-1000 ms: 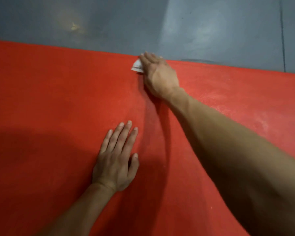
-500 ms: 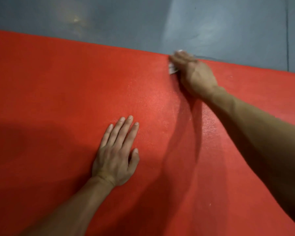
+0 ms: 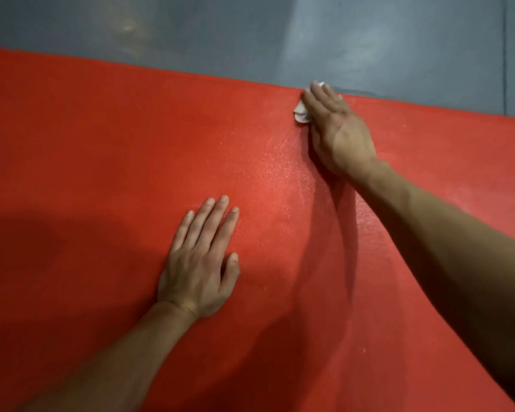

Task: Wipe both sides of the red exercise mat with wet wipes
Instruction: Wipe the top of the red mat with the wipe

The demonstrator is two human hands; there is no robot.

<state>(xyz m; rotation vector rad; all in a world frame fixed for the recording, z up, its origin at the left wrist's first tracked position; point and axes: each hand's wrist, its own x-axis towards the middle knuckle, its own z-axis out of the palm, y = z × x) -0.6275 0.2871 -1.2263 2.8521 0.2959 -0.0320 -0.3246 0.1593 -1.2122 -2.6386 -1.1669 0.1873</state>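
Red exercise mat (image 3: 101, 144) runs left-right; right hand (image 3: 339, 135), fingers straight, presses the wet wipe (image 3: 300, 112) at its far edge. Left hand (image 3: 199, 263) lies flat, nearer.

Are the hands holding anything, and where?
Right hand presses a wet wipe under straight fingers at the mat's far edge. Left hand lies flat, holding nothing.

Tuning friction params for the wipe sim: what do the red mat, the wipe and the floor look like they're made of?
Red mat: likely foam or rubber, matte with a fine pebbled grain; a wet sheen marks the wiped strip.
Wipe: thin white nonwoven sheet, crumpled under the right hand.
Floor: smooth grey, probably painted concrete or vinyl; it reflects light softly and shows one thin seam.
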